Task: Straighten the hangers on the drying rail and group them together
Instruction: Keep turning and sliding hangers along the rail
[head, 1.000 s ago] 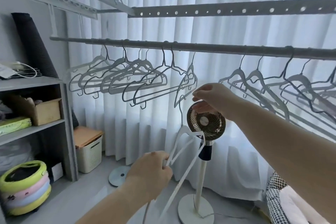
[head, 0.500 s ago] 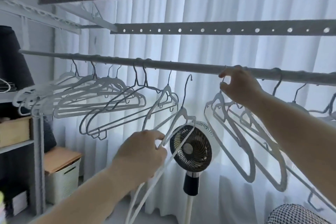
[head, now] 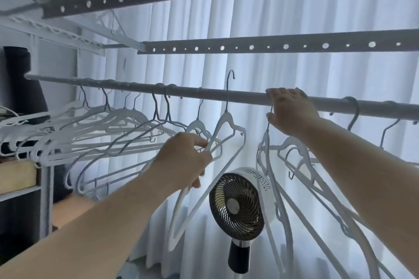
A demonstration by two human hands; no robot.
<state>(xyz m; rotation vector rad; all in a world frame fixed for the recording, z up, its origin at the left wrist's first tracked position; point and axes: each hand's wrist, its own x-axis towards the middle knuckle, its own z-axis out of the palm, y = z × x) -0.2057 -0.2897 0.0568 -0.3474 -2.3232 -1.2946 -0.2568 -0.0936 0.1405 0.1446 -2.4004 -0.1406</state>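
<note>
A grey drying rail (head: 226,95) runs across the view at head height. Several white hangers (head: 108,129) hang bunched on its left part. My left hand (head: 186,156) grips the shoulder of a loose white hanger (head: 226,124), held up in front of the rail so its metal hook rises above it. My right hand (head: 290,113) rests on the rail with fingers over the top and the thumb pinching the hook wire of a hanger (head: 274,179) hanging there. More hangers (head: 353,115) hang further right.
Two perforated bars (head: 249,47) run above the rail. A standing fan (head: 238,204) is below the hands, before a white curtain (head: 294,18). A shelf unit (head: 45,188) with boxes stands at the left, a dark roll (head: 20,79) on top.
My left hand has lifted the loose hanger from waist height up to the rail. My right hand rose from near the fan to the rail and took a hanger's hook. The view tilted upward.
</note>
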